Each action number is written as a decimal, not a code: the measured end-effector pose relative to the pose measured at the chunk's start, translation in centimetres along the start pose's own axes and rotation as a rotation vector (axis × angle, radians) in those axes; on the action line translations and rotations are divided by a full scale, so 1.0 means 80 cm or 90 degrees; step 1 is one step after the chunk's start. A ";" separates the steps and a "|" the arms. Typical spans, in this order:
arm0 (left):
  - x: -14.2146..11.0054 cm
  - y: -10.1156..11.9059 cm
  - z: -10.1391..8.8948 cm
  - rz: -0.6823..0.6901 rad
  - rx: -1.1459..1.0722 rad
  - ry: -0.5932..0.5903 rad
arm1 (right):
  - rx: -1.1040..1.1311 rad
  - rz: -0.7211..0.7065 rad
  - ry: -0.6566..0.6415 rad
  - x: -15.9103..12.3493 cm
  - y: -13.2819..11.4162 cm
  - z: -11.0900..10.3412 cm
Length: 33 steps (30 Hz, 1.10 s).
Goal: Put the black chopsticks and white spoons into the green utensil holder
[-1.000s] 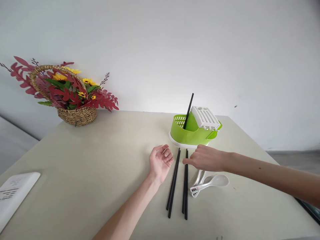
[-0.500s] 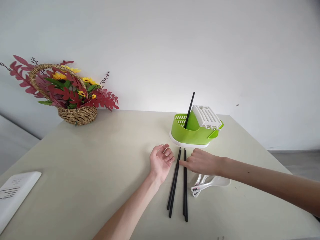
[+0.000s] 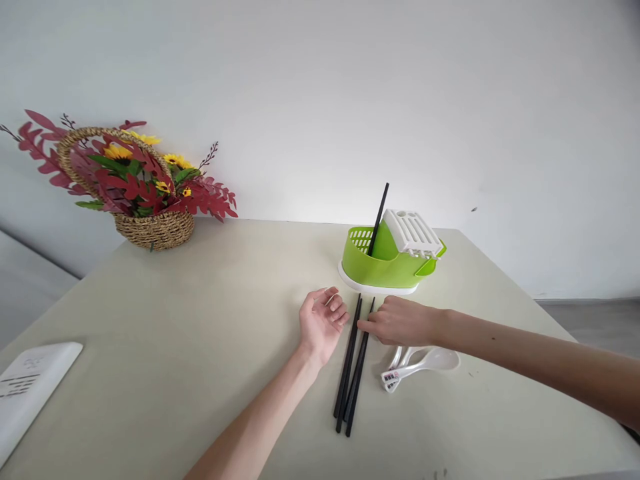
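A: Right pair of chopsticks (image 3: 358, 381) moved. Half a second ago its near ends lay clear of the left pair of chopsticks (image 3: 347, 373); now they've swung left, right up beside it. Touching or not, can't tell. Far ends still apart.

B: Meaning?

A: No longer two separate pairs. Bunched at the near end, narrow V at the far end. I'd call that partly together, not lined up.

B: Hands?

A: Right hand (image 3: 400, 320): back up, fingers curled, over the far part of the right pair, one fingertip out at the left pair. Underside hidden, so can't tell if it has hold of anything. Left hand (image 3: 324, 327): palm up, fingers loosely half curled, nothing in it, just left of the left pair.

B: Stick location?

A: On the surface (image 3: 200, 320), near side of the green holder (image 3: 370, 270), far ends close to its white base.

B: Counts?

A: Chopsticks on the surface: four, two per pair. Black stick (image 3: 379, 219) leaning in the holder: one visible. Holder: one. White spoons (image 3: 435, 360): at least two, overlapping, partly behind the right hand. Flower basket (image 3: 155, 230): one, far left.
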State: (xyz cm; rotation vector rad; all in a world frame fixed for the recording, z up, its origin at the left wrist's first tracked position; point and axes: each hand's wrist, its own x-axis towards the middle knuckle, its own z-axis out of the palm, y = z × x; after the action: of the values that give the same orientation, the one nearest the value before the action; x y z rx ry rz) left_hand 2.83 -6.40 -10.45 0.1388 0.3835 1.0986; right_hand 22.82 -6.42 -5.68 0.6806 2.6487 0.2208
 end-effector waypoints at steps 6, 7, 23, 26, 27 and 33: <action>0.000 -0.001 0.000 -0.002 -0.002 0.001 | 0.002 -0.016 -0.022 0.001 -0.001 -0.003; 0.000 -0.001 0.000 -0.003 -0.001 0.003 | 0.005 -0.014 -0.028 0.001 -0.002 -0.004; 0.000 -0.006 0.003 -0.007 0.079 -0.024 | 0.030 0.057 0.158 -0.036 0.025 -0.059; 0.001 -0.011 0.002 -0.011 0.167 -0.043 | 0.011 0.081 0.264 -0.041 0.033 -0.076; 0.001 -0.014 0.002 -0.009 0.209 -0.060 | 0.000 0.088 0.294 -0.041 0.036 -0.082; -0.009 -0.017 0.010 -0.157 0.369 -0.233 | -0.099 0.125 0.372 -0.041 0.042 -0.108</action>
State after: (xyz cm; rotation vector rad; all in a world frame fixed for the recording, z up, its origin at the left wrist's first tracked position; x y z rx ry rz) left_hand 3.93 -7.60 -9.96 0.7743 0.3676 0.6747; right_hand 23.36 -5.60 4.11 0.9375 3.0536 0.7800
